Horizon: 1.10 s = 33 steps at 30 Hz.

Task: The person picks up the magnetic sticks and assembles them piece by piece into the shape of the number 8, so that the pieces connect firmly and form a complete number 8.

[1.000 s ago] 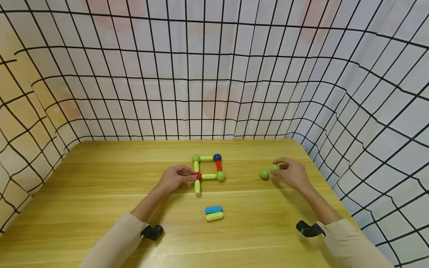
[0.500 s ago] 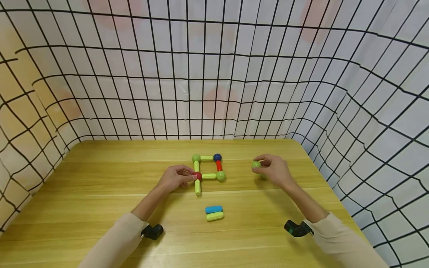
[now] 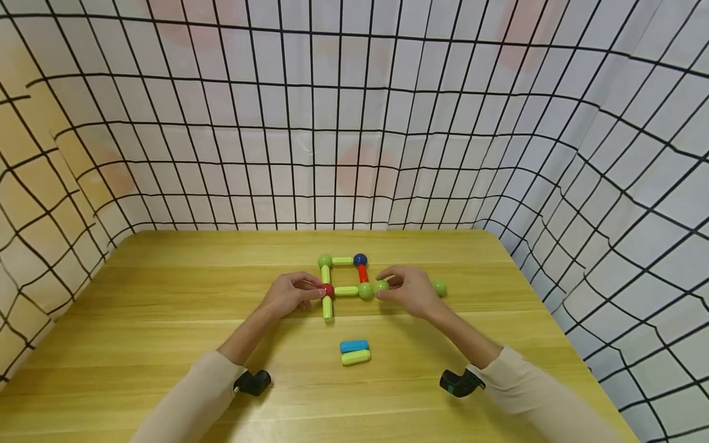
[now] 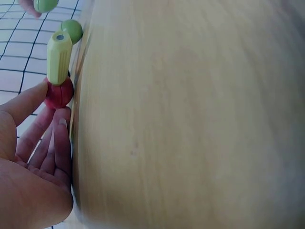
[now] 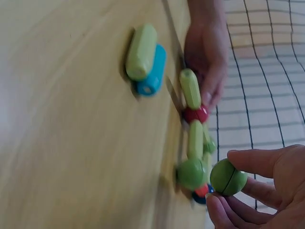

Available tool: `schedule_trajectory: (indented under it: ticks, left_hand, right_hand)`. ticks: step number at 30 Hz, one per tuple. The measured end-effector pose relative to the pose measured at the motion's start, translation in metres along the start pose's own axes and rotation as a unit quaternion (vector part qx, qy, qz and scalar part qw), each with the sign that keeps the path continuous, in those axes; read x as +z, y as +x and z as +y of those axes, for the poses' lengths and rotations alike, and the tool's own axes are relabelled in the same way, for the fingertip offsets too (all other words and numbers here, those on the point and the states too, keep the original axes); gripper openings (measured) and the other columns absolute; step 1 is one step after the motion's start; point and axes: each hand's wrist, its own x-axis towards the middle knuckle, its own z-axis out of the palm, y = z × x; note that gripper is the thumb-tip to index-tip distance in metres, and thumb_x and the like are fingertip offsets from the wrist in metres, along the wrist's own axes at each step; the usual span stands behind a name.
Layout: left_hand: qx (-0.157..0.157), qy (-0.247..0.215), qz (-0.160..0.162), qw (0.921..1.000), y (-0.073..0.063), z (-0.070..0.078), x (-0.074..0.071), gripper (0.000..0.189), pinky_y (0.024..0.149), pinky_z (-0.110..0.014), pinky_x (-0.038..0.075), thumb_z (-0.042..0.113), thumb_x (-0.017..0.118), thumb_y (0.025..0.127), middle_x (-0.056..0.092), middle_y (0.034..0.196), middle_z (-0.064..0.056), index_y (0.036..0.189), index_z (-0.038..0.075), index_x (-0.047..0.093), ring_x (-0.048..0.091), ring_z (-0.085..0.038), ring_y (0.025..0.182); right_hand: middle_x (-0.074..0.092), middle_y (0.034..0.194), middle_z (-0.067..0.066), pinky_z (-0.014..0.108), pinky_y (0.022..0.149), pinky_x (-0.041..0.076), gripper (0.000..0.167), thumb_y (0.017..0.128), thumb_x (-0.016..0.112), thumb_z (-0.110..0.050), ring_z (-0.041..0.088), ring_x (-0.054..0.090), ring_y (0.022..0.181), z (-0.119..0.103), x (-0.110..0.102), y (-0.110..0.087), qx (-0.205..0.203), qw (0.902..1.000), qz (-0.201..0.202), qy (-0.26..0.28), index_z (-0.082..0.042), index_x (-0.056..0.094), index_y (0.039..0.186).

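Observation:
My left hand pinches a red ball, one corner of a square of magnetic rods and balls lying on the table. Yellow-green rods and one red rod form the sides. Green balls and a dark blue ball make up the other corners. From the red ball a further yellow-green rod sticks out toward me. My right hand holds a loose green ball between thumb and fingers, right beside the square's green corner ball.
In front of the square lie a blue rod and a yellow-green rod, side by side. Another green ball rests on the wooden table behind my right hand. A white sheet with a black grid surrounds the far sides.
My right hand has carried one green ball leftward, from near the other loose ball to beside the square's green corner. The left hand has stayed on the red ball.

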Motion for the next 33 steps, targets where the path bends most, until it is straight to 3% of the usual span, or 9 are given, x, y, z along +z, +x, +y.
schedule_trajectory:
  ticks: [10,19,33]
  left_hand:
    - [0.003,-0.012,-0.003,0.9999,0.001,0.001,0.001,0.028,0.063,-0.029,0.052,0.021,0.081,0.087,0.077,0.096,-0.009,0.109,0.005,0.074,0.062,-0.019,0.064]
    - [0.007,-0.016,-0.006,0.9998,0.002,-0.001,-0.001,0.028,0.063,-0.029,0.052,0.022,0.081,0.087,0.077,0.096,-0.010,0.108,0.004,0.074,0.062,-0.019,0.063]
    - [0.007,-0.014,-0.007,0.9998,0.000,-0.001,-0.001,0.028,0.064,-0.030,0.053,0.023,0.081,0.087,0.077,0.093,-0.010,0.107,0.005,0.074,0.061,-0.019,0.062]
  right_hand:
    - [0.075,0.105,0.005,0.039,0.081,0.058,0.027,0.085,0.082,-0.017,0.022,0.070,0.100,-0.016,0.030,-0.001,0.009,0.9981,-0.049,0.038,-0.013,0.075,0.111]
    - [0.074,0.107,0.003,0.037,0.083,0.058,0.026,0.084,0.083,-0.019,0.019,0.071,0.097,-0.026,0.051,-0.002,-0.021,0.9943,-0.100,0.030,-0.012,0.076,0.108]
    - [0.076,0.097,0.004,0.031,0.079,0.058,0.025,0.081,0.084,-0.017,0.014,0.071,0.090,-0.031,0.070,-0.004,-0.010,0.9868,-0.151,0.057,-0.012,0.074,0.103]
